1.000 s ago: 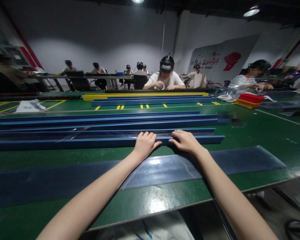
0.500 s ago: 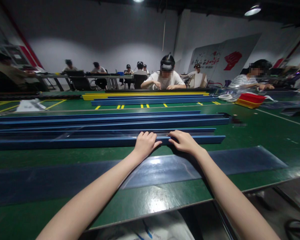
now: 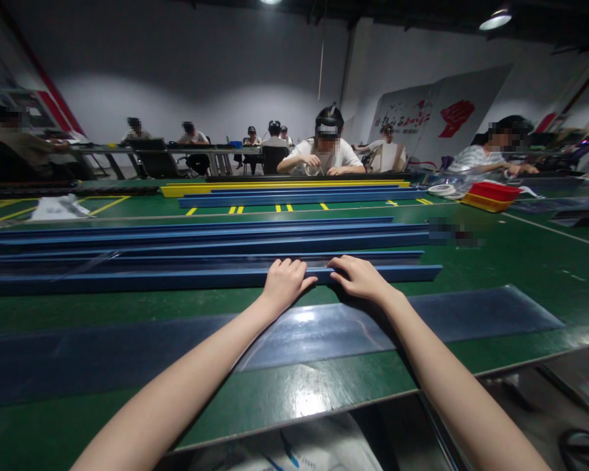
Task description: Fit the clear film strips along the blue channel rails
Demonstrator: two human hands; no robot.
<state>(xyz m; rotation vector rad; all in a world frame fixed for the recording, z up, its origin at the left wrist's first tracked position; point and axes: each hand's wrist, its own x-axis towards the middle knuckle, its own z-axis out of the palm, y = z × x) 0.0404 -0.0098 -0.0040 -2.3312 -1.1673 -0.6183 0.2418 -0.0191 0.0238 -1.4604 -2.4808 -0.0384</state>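
on the green table (image 3: 520, 261), left hand (image 3: 283, 282), right hand (image 3: 359, 278), both gripping blue channel (image 3: 127, 280)

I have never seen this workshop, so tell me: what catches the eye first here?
Two bare forearms reach forward, the left hand and right hand resting side by side on the nearest long blue plastic channel. More blue channels lie parallel behind it on the green table. A shiny dark plastic strip lies nearer, under the arms.
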